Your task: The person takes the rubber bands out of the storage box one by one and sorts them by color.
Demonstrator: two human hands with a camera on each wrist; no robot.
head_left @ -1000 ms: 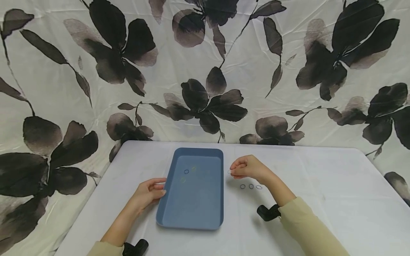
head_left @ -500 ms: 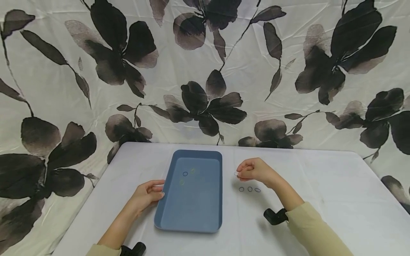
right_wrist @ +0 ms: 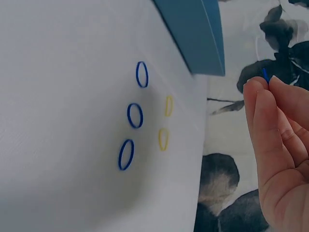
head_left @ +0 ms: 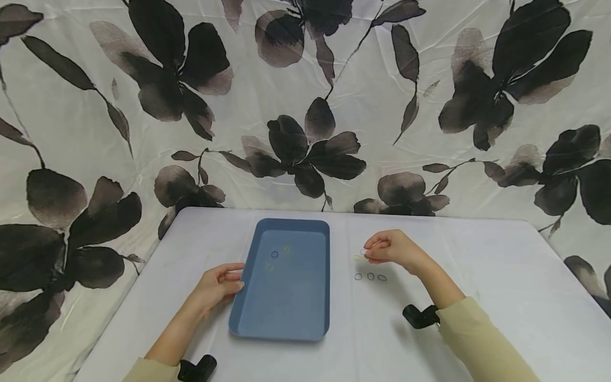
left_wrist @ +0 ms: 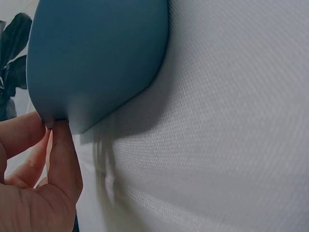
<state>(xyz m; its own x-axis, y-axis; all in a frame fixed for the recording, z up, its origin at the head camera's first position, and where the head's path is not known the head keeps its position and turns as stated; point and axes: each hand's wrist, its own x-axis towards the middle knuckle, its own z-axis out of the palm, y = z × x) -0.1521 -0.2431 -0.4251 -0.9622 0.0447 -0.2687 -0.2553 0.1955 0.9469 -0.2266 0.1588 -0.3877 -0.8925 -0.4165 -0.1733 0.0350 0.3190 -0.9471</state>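
Observation:
My left hand (head_left: 215, 289) pinches the left rim of a blue rectangular tray (head_left: 281, 313), thumb and fingers meeting at its edge in the left wrist view. To the right of the tray, my right hand (head_left: 396, 252) holds a small blue rubber band (right_wrist: 265, 74) between thumb and fingertip, above the table. Below that hand, three blue rubber bands (right_wrist: 136, 75) lie in a row, with two yellow rubber bands (right_wrist: 166, 106) beside them. Inside the tray are one blue band (head_left: 271, 254) and a few faint yellow bands (head_left: 269, 267) near its far end.
A white cloth covers the table (head_left: 477, 276). Behind it hangs a white curtain (head_left: 429, 53) with dark flowers. Each wrist carries a black camera mount, such as the right one (head_left: 420, 317).
My right hand has moved right, away from the tray, still pinching the band. A yellow band on the table now shows near its fingertips. My left hand stays at the tray rim.

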